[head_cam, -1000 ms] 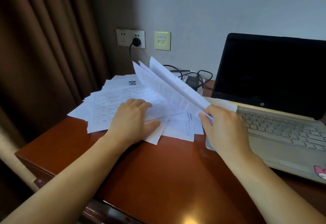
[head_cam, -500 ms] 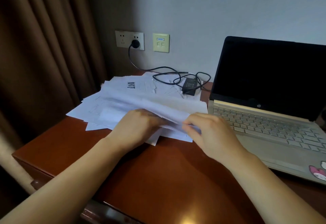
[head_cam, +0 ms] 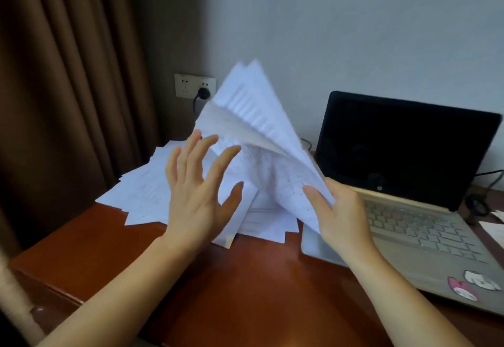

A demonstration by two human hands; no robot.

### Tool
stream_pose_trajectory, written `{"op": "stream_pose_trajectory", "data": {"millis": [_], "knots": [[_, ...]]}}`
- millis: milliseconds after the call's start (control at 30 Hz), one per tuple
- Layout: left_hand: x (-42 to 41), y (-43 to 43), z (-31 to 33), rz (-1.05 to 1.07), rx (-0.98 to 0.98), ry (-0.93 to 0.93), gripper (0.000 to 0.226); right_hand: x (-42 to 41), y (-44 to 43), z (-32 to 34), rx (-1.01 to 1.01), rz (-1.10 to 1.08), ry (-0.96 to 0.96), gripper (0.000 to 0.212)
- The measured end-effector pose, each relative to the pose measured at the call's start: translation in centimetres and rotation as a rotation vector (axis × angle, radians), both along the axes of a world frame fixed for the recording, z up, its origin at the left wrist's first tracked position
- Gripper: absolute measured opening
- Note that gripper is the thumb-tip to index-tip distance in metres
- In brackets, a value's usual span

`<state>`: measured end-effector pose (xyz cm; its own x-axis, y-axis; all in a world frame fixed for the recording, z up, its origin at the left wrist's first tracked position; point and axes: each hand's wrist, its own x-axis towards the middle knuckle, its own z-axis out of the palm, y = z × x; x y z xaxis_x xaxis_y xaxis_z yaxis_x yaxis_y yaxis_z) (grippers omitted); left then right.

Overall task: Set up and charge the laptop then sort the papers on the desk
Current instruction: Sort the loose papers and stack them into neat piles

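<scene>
Left hand [head_cam: 201,196]: fingers straight and spread, held above the desk's [head_cam: 245,278] left half.
Right hand [head_cam: 341,210]: thumb and fingers pinch the lower corner of a sheaf of papers [head_cam: 259,128].
Forearms: bare, both reaching in over the desk's near edge.

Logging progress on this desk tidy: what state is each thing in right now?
Laptop: open, screen dark.
Plug: in wall socket.
Lifted sheets: fanned, up off the desk.
Loose papers: spread on desk.
Left hand: open, fingers spread.
Right hand: grips lifted sheets' edge.
</scene>
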<state>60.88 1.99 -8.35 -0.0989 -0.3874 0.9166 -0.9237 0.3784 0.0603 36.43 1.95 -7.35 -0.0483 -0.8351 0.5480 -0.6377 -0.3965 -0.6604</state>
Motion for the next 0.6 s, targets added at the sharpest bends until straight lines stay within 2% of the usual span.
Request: {"op": "stream_pose_trajectory", "data": {"millis": [67,133,267,400,467,533,600], "knots": [[-1.2,0.3,-0.1,-0.028,0.077,0.046,0.065,-0.6,0.0,1.0,0.043,0.02,-0.201,0.031],[-2.8,0.1,0.2,-0.156,0.246,0.183,0.07,-1.1,0.3,2.4,0.08,0.079,-0.423,0.013],[-6.0,-1.5,2.9,-0.637,0.794,0.83,0.064,-2.6,0.4,3.5,0.214,0.202,-0.73,0.025],[-6.7,-4.1,4.8,-0.799,0.98,1.219,0.044,-5.1,0.7,3.2,0.332,0.205,-0.81,0.026],[-6.7,-4.7,5.0,-0.88,1.057,1.281,0.039,-6.3,1.0,2.8,0.354,0.204,-0.809,0.028],[-7.0,-5.0,4.8,-0.838,1.096,1.197,0.042,-7.6,0.9,2.5,0.362,0.168,-0.743,0.039],[-7.4,-5.2,4.8,-0.75,1.1,1.077,0.051,-8.8,0.6,2.5,0.405,0.158,-0.704,0.06]]}}
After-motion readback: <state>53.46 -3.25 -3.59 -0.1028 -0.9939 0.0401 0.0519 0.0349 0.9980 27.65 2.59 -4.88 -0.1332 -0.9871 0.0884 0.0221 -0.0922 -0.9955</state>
